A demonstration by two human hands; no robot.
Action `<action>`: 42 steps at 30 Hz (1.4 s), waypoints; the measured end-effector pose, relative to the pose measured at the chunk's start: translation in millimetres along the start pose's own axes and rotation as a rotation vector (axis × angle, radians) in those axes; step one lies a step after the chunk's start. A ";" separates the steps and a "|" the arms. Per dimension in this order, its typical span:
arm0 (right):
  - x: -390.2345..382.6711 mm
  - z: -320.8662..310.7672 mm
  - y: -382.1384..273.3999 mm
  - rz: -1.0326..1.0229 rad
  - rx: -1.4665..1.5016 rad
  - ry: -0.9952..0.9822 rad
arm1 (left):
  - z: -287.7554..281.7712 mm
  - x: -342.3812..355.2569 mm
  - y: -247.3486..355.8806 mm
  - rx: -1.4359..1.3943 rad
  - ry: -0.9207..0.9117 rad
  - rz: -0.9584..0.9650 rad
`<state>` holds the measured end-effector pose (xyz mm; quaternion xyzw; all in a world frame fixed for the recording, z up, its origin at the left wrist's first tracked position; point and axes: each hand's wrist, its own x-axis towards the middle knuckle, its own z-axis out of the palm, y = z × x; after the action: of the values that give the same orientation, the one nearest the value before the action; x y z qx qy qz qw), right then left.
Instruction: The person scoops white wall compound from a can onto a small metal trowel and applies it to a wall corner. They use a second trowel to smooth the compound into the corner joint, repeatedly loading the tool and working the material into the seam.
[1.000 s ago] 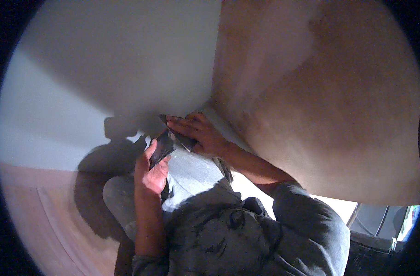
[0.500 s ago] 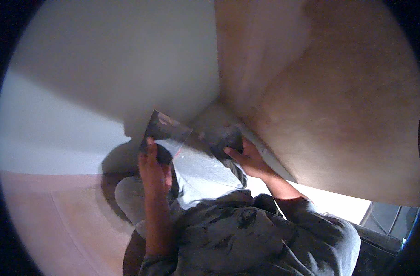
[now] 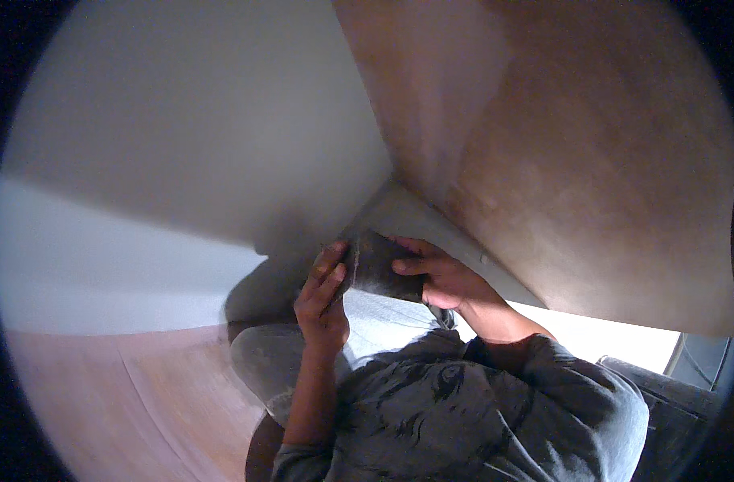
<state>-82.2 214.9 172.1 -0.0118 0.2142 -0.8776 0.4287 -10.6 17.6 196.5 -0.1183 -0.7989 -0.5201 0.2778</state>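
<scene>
Between my two hands is a dark grey, flat sheet (image 3: 380, 273), folded or stacked, with a thin pale edge line near its left end. Its lower edge catches the light; what kind of sheet it is cannot be made out. My left hand (image 3: 323, 301) is closed on the left end, fingers along its edge. On the other end, my right hand (image 3: 447, 277) pinches the sheet, thumb on the near face and fingers behind. Both hands are held above my lap, close to the corner of two walls.
A grey-white wall (image 3: 198, 104) rises ahead on the left, crossed by shadow. To the right stands a brownish wall or panel (image 3: 576, 161). Pinkish, stained floor (image 3: 142, 394) lies at lower left. A bright white surface (image 3: 616, 337) and dark objects (image 3: 680, 418) sit at lower right.
My hands have come closer together. The left hand moved right, bringing its part of the sheet against the part in my right hand. The view has also shifted slightly.
</scene>
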 end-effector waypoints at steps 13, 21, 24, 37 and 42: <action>-15.9 -0.2 -24.7 -0.104 0.142 -0.131 | -24.0 6.7 -10.9 0.438 -0.382 0.151; -13.5 13.3 -15.2 -0.937 -0.794 0.292 | 2.9 7.0 48.9 -1.227 0.209 -0.694; -9.5 7.7 11.0 -1.100 -0.820 0.187 | 1.9 9.0 57.8 -1.214 0.208 -0.791; -21.1 7.2 -21.5 -0.413 -0.777 0.458 | -11.1 -4.6 27.0 -0.460 0.073 -0.543; -13.8 -30.1 6.1 -0.150 -0.342 0.274 | -3.1 -14.0 12.4 0.228 -0.086 -0.294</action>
<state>-75.0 233.1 144.6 0.0190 0.4148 -0.8512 0.3211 7.7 21.5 199.0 0.0098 -0.8725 -0.4556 0.1761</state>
